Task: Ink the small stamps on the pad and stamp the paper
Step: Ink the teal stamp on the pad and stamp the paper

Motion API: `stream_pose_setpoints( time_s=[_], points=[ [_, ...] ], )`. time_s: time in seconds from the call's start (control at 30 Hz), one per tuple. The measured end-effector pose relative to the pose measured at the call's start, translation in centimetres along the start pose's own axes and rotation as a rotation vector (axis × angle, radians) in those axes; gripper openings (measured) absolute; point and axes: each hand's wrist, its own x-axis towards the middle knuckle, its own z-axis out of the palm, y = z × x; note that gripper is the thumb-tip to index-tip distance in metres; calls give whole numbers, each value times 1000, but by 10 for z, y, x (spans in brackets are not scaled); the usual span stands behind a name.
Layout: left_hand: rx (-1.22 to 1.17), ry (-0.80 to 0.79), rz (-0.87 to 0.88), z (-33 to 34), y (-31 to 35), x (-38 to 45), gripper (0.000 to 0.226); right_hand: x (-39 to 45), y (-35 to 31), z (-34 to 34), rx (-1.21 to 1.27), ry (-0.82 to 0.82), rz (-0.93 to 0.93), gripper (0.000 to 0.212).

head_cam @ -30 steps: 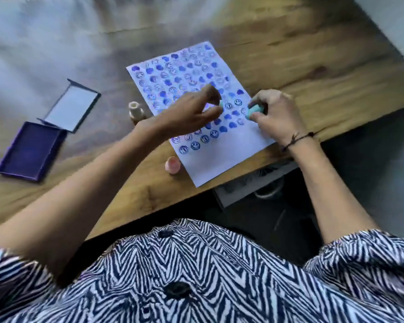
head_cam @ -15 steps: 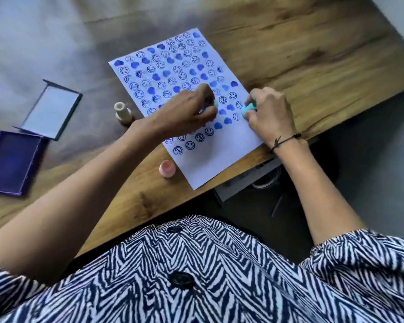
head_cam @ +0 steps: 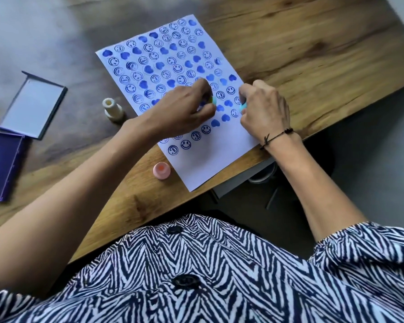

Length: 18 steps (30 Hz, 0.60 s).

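Observation:
A white paper [head_cam: 219,159] covered with blue smiley and heart prints lies on the wooden table. My left hand [head_cam: 182,113] pinches a small stamp [head_cam: 212,99] against the sheet near its middle; only a sliver of that stamp shows. My right hand [head_cam: 264,110] presses a small turquoise stamp [head_cam: 242,107] down at the paper's right side. The open purple ink pad [head_cam: 0,169] sits at the far left, its lid [head_cam: 32,108] hinged back. A cream stamp [head_cam: 112,110] and a pink stamp [head_cam: 161,170] stand left of the paper.
The table's front edge [head_cam: 131,210] runs diagonally just below the paper, whose lower corner overhangs it. A grey drawer unit [head_cam: 240,178] sits under the table. My striped shirt fills the bottom of the view.
Both hands have stayed on the paper with their stamps, shifting only slightly. The view has swung, so the ink pad now lies further left.

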Motion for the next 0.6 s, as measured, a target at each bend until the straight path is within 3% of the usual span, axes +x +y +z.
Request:
stream_pose_setpoints(
  time_s=[0.2,0.33,0.4,0.5,0.6],
  points=[
    [25,-29,-15,-2,6,-2,25,0,10,-9,172,-60,70,15],
    [29,-34,-35,-3,6,-4,25,-15,32,-33,678,171,363,13],
    [20,-31,-48,-2,6,-4,25,-26,37,-40,812,213,440,18],
    [-37,-36,-81,-4,8,-4,22,-37,33,-45,919,148,472,28],
    [-225,-7,-145,-8,12,-7,22,-40,18,-46,1072,53,428,24]
  ],
)
